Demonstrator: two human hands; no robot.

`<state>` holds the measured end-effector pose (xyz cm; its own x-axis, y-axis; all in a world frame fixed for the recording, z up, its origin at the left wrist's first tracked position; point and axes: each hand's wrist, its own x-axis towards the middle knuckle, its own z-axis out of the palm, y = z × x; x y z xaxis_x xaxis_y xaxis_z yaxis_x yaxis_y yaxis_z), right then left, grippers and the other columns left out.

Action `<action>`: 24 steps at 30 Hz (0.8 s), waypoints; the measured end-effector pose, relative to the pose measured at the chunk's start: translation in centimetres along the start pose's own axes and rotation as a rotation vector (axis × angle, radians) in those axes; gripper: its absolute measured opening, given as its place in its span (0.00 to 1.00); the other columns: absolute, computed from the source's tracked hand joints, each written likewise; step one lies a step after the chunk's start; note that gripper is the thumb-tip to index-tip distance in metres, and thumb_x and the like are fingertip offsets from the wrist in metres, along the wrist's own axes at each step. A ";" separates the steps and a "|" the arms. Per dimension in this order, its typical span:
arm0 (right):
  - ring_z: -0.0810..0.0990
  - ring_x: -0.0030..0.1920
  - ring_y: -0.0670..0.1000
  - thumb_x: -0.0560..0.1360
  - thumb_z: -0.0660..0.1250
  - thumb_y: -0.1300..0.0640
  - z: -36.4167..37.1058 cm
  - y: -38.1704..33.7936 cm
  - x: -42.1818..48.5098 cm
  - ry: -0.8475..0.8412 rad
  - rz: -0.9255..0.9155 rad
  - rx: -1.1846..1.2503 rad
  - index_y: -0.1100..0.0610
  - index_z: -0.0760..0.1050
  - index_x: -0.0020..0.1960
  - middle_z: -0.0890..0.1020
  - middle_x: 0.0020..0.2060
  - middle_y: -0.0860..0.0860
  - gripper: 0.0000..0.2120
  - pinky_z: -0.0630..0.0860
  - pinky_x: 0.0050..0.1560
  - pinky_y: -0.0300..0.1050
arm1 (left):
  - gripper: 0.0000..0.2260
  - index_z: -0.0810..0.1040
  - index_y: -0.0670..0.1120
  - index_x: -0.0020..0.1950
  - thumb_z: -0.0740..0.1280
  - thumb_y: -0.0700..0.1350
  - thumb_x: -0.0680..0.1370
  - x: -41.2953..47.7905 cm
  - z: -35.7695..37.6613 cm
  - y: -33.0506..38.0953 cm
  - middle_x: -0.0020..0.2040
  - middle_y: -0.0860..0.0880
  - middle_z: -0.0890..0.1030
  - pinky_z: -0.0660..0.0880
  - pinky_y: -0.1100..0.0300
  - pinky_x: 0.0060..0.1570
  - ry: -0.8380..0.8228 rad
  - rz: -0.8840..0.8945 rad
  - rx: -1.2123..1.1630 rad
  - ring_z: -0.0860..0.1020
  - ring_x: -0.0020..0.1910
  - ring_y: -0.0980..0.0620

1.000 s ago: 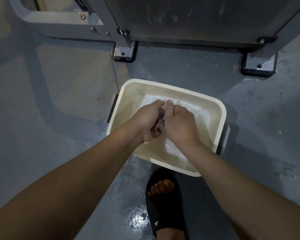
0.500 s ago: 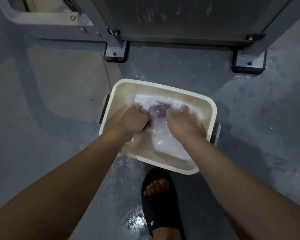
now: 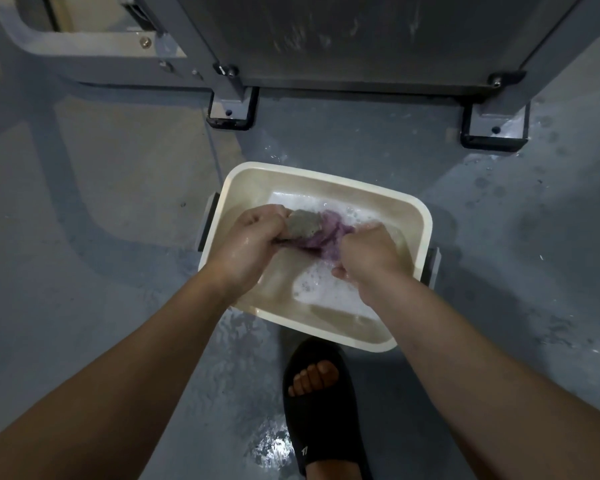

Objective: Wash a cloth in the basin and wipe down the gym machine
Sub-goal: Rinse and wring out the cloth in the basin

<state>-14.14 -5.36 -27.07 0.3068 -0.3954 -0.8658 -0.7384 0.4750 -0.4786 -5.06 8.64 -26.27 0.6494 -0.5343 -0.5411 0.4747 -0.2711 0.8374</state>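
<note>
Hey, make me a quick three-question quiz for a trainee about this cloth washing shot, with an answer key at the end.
1. True or false: both the left hand and the right hand grip the cloth.
2. Multiple choice: the basin sits A) on the gym machine, B) on the wet floor in front of the gym machine, C) on a stool.
3. Fill in: the water in the basin is covered with white ____.

Key: 1 true; 2 B; 3 foam.
</note>
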 end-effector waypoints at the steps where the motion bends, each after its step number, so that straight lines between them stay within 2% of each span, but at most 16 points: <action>1: 0.85 0.45 0.57 0.75 0.63 0.64 -0.1 0.0 -0.2 0.069 -0.042 -0.024 0.53 0.77 0.57 0.82 0.47 0.54 0.13 0.85 0.45 0.56 | 0.13 0.61 0.37 0.32 0.66 0.40 0.67 -0.2 0.1 0.3 0.36 0.36 0.63 0.66 0.48 0.47 -0.007 0.041 0.062 0.66 0.42 0.43; 2: 0.84 0.46 0.57 0.74 0.64 0.60 -0.4 0.0 -0.6 0.107 -0.086 -0.031 0.49 0.78 0.52 0.82 0.47 0.52 0.10 0.83 0.46 0.56 | 0.14 0.60 0.40 0.31 0.65 0.38 0.69 -0.3 0.2 0.7 0.36 0.34 0.63 0.65 0.50 0.45 -0.016 0.071 0.143 0.65 0.40 0.44; 4: 0.82 0.46 0.55 0.70 0.68 0.49 -0.2 -0.4 -1.2 0.144 -0.141 0.061 0.49 0.80 0.43 0.82 0.50 0.50 0.05 0.80 0.45 0.54 | 0.15 0.60 0.44 0.30 0.63 0.33 0.70 -0.5 0.4 1.4 0.38 0.32 0.68 0.65 0.49 0.41 -0.039 0.129 0.269 0.67 0.39 0.44; 6: 0.82 0.47 0.56 0.69 0.70 0.41 0.1 -0.6 -1.1 -0.031 -0.098 0.068 0.50 0.81 0.47 0.84 0.47 0.52 0.15 0.78 0.48 0.52 | 0.16 0.62 0.46 0.28 0.62 0.31 0.70 -0.8 0.6 2.4 0.39 0.32 0.72 0.70 0.48 0.36 -0.071 0.133 0.283 0.72 0.36 0.44; 7: 0.82 0.44 0.55 0.70 0.70 0.41 0.4 -0.6 -0.6 -0.170 -0.068 0.074 0.53 0.81 0.51 0.84 0.43 0.53 0.18 0.77 0.47 0.50 | 0.16 0.62 0.46 0.27 0.61 0.30 0.70 -0.8 0.7 2.6 0.38 0.32 0.73 0.70 0.48 0.34 -0.084 0.136 0.281 0.72 0.34 0.43; 8: 0.81 0.37 0.53 0.73 0.68 0.47 0.4 -0.6 -0.4 -0.287 -0.055 0.113 0.58 0.79 0.53 0.83 0.39 0.54 0.16 0.76 0.44 0.48 | 0.16 0.62 0.45 0.28 0.61 0.30 0.70 -0.9 0.9 2.9 0.37 0.31 0.73 0.69 0.49 0.32 -0.084 0.135 0.277 0.71 0.32 0.43; 9: 0.78 0.31 0.51 0.77 0.65 0.56 0.5 -0.6 -0.2 -0.348 -0.041 0.176 0.60 0.77 0.53 0.81 0.35 0.55 0.09 0.76 0.41 0.47 | 0.14 0.61 0.42 0.28 0.62 0.31 0.70 -0.7 0.8 3.0 0.36 0.29 0.71 0.68 0.49 0.31 -0.056 0.134 0.279 0.69 0.32 0.43; 10: 0.77 0.29 0.50 0.79 0.62 0.63 0.5 -0.5 0.0 -0.355 -0.023 0.229 0.60 0.75 0.53 0.80 0.35 0.55 0.05 0.78 0.41 0.48 | 0.13 0.60 0.39 0.30 0.62 0.33 0.70 -0.5 0.6 2.8 0.36 0.29 0.70 0.66 0.50 0.32 -0.007 0.128 0.285 0.67 0.33 0.44; 12: 0.82 0.34 0.52 0.78 0.64 0.68 0.2 0.0 0.9 -0.249 -0.017 0.211 0.54 0.74 0.55 0.81 0.44 0.54 0.12 0.84 0.45 0.52 | 0.12 0.61 0.37 0.32 0.63 0.37 0.70 0.1 0.2 2.2 0.34 0.31 0.69 0.65 0.50 0.34 0.115 0.089 0.304 0.67 0.34 0.45; 14: 0.86 0.40 0.55 0.74 0.66 0.69 0.1 0.3 1.4 -0.132 -0.035 0.009 0.48 0.73 0.59 0.82 0.48 0.52 0.20 0.85 0.50 0.54 | 0.11 0.65 0.42 0.33 0.64 0.43 0.71 0.5 0.0 1.4 0.36 0.32 0.74 0.71 0.49 0.32 0.234 0.035 0.356 0.72 0.34 0.43; 16: 0.86 0.44 0.54 0.74 0.68 0.65 -0.3 0.1 0.8 -0.099 -0.054 -0.169 0.46 0.71 0.67 0.79 0.45 0.47 0.26 0.83 0.45 0.47 | 0.10 0.66 0.47 0.34 0.65 0.48 0.71 1.0 0.0 0.4 0.40 0.33 0.80 0.79 0.47 0.34 0.355 -0.009 0.466 0.80 0.37 0.39; 17: 0.83 0.44 0.51 0.75 0.69 0.63 -0.6 0.0 0.6 -0.096 -0.072 -0.240 0.46 0.69 0.71 0.77 0.46 0.46 0.27 0.80 0.41 0.42 | 0.11 0.66 0.48 0.35 0.65 0.48 0.73 1.1 0.0 0.1 0.37 0.38 0.80 0.79 0.51 0.36 0.404 -0.020 0.551 0.81 0.38 0.41; 19: 0.75 0.43 0.49 0.78 0.67 0.60 -1.3 -0.2 -0.2 -0.096 -0.145 -0.383 0.46 0.67 0.74 0.75 0.53 0.47 0.27 0.70 0.30 0.33 | 0.12 0.67 0.47 0.38 0.65 0.48 0.79 1.3 0.1 -0.2 0.33 0.48 0.74 0.70 0.64 0.34 0.476 0.005 0.829 0.74 0.34 0.49; 21: 0.72 0.46 0.49 0.79 0.64 0.58 -1.5 -0.5 -0.5 -0.077 -0.215 -0.494 0.44 0.67 0.75 0.73 0.64 0.49 0.26 0.65 0.24 0.29 | 0.13 0.68 0.45 0.42 0.65 0.49 0.82 1.3 0.4 -0.2 0.34 0.51 0.72 0.65 0.71 0.31 0.414 0.038 0.975 0.70 0.32 0.55; 23: 0.70 0.49 0.50 0.80 0.61 0.54 -1.0 -0.5 0.1 -0.071 -0.197 -0.508 0.44 0.67 0.75 0.72 0.68 0.52 0.24 0.67 0.30 0.28 | 0.11 0.69 0.45 0.48 0.67 0.48 0.82 1.3 0.7 -0.5 0.35 0.52 0.72 0.66 0.73 0.32 0.269 -0.014 0.989 0.69 0.32 0.58; 24: 0.72 0.49 0.51 0.80 0.60 0.51 -0.5 -0.4 0.2 -0.093 -0.181 -0.502 0.45 0.68 0.74 0.74 0.67 0.52 0.22 0.70 0.36 0.34 | 0.10 0.69 0.45 0.51 0.69 0.46 0.81 1.3 1.0 -0.6 0.37 0.52 0.74 0.67 0.73 0.32 0.204 -0.061 0.933 0.71 0.34 0.58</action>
<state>-14.08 -6.00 -27.04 0.4904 -0.3542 -0.7962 -0.8581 -0.0369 -0.5121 -5.07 7.32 -27.46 0.7723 -0.3719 -0.5150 -0.0959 -0.8697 0.4841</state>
